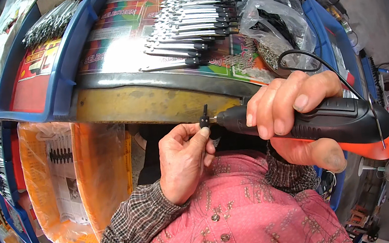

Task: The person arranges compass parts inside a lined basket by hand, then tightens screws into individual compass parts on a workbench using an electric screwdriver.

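My right hand [295, 101] is wrapped round a black and orange electric screwdriver [351, 118], which points left. Its bit meets a small black end piece with screw heads on a slim metal-and-black part [204, 120]. Thumb and fingers of my left hand [179, 158] pinch this part upright; its lower length runs down along the fingers, partly hidden. On the table beyond lies a row of similar slim silver parts with black ends [190, 16]. One of them [170, 65] lies apart, nearest the table's edge.
Small screws [269, 55] are heaped by a clear plastic bag [284, 16] of black pieces. A blue tray [59, 82] with silver strips stands at left, above an orange plastic-lined crate [102, 183] holding several parts. The screwdriver's black cord [315, 51] loops over the table's right side.
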{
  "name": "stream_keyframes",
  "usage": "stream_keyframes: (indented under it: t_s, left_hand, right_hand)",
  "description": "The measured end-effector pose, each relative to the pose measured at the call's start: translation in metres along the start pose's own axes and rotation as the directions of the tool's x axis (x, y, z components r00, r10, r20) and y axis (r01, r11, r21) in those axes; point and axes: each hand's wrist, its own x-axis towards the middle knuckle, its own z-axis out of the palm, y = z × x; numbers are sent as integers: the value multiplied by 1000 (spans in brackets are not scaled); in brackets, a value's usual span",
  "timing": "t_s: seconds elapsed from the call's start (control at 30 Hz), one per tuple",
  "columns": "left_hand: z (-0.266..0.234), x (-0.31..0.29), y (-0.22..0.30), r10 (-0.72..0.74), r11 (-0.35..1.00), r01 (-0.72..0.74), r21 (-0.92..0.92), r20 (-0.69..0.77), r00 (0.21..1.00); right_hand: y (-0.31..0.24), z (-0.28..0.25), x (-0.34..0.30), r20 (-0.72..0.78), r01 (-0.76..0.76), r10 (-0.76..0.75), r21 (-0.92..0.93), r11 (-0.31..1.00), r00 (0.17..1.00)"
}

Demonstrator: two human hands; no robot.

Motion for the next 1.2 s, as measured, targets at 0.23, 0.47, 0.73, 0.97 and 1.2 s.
stream_keyframes:
  t_s: [0.23,0.47,0.73,0.97,1.2]
  left_hand:
    - [3,1,0,24,998,-21,61,-49,998]
    - [1,2,-3,27,1000,-27,14,-35,999]
    - [4,0,-1,20,999,-17,42,-66,998]
    - [3,1,-2,22,998,-18,55,-62,998]
    - [4,0,0,5,999,-2,52,-62,998]
  right_hand:
    - [3,-2,2,63,-30,27,47,998,998]
    - [5,-7,5,144,-36,22,96,995,989]
    - [1,3,4,35,-75,73,54,996,997]
    - [1,9,5,-12,-91,91,45,995,996]
    - [-6,13,15,5,-214,214,5,977,977]
